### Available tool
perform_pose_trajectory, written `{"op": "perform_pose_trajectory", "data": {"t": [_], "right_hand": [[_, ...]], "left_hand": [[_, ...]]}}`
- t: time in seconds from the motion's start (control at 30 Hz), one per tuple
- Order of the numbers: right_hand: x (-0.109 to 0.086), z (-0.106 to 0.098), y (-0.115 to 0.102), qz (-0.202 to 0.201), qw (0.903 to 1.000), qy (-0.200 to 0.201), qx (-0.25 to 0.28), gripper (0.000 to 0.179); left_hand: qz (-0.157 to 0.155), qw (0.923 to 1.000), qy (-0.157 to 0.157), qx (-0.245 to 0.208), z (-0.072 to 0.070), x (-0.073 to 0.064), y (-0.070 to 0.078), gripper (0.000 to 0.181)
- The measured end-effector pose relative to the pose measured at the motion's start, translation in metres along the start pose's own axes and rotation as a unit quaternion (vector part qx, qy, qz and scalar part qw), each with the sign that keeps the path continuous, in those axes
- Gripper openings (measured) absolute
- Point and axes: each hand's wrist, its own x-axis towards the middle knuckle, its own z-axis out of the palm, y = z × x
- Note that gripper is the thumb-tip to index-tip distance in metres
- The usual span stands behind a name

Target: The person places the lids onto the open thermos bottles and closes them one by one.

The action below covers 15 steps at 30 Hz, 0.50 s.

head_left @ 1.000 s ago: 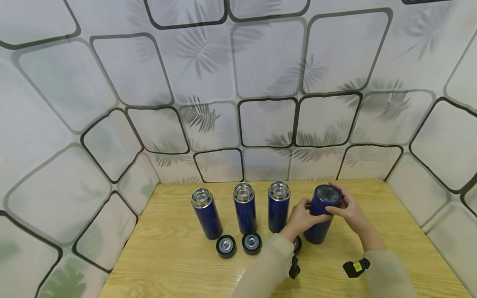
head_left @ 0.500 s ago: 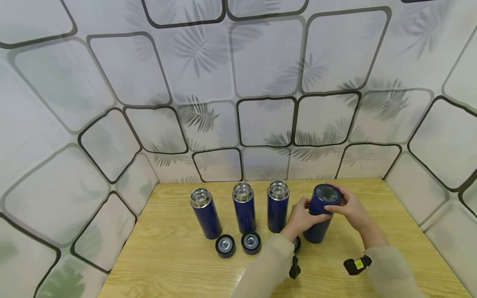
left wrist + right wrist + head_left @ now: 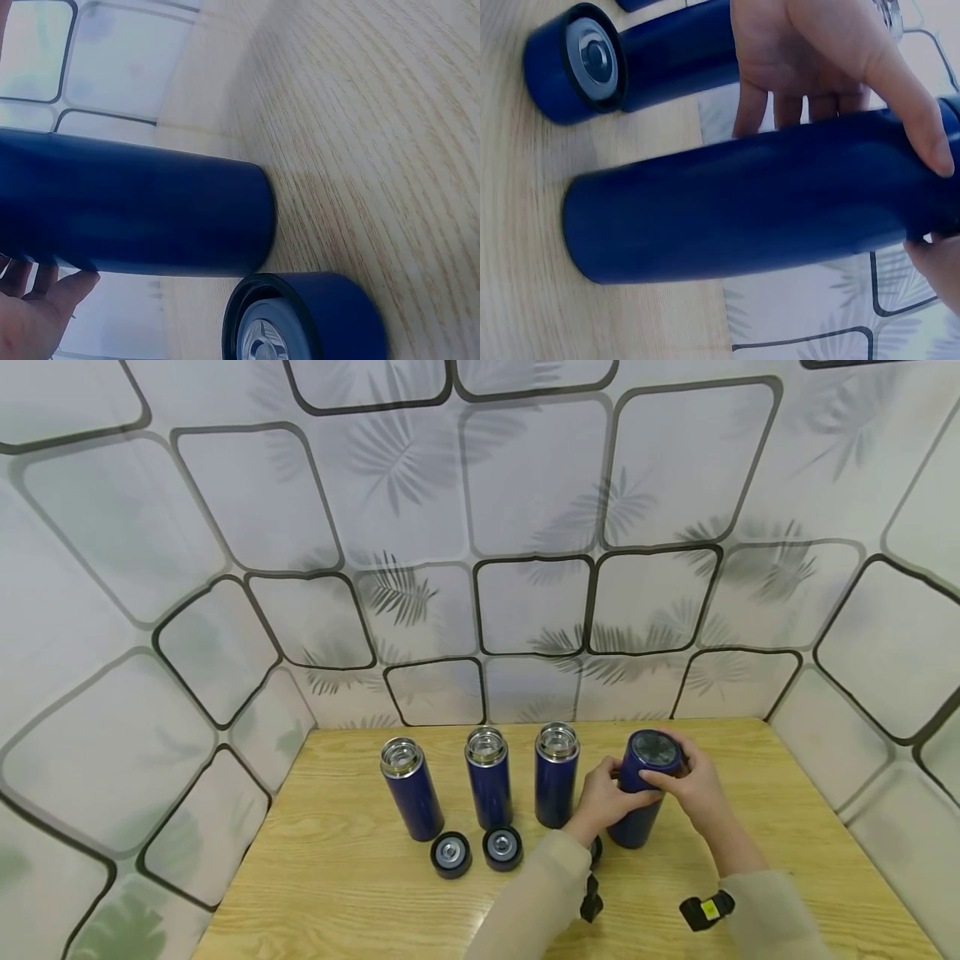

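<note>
A dark blue vacuum flask point(image 3: 636, 823) stands on the table, at the right end of a row, with its dark-topped lid point(image 3: 655, 749) on. My left hand point(image 3: 606, 798) grips the upper body, thumb across the front; in the right wrist view the left hand point(image 3: 817, 52) reaches round it from above. Around the lid, the fingers and thumb of my right hand point(image 3: 693, 781) hold on. A loose lid point(image 3: 341, 319) lies inside up beside the flask's base in the left wrist view, mostly hidden by my left wrist in the head view.
Three open blue flasks with steel rims stand to the left: one far left point(image 3: 414, 793), one in the middle point(image 3: 492, 789), one nearer point(image 3: 556, 781). Two lids, left point(image 3: 451, 855) and right point(image 3: 502, 848), lie inside up before them. Patterned cloth walls point(image 3: 525, 610) enclose the wooden table point(image 3: 360, 893).
My right thumb has slid left across the front of the lid, and the right wrist has swung left and slightly down. The left hand keeps its grip and the flask stays standing.
</note>
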Motion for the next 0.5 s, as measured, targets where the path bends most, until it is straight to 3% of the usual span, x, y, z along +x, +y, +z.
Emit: {"op": "perform_pose_trajectory", "data": {"t": [0.5], "right_hand": [[-0.003, 0.015, -0.004, 0.06, 0.9918, 0.081, -0.078, 0.072]], "left_hand": [[0.01, 0.9998, 0.012, 0.009, 0.003, 0.002, -0.002, 0.044]]}}
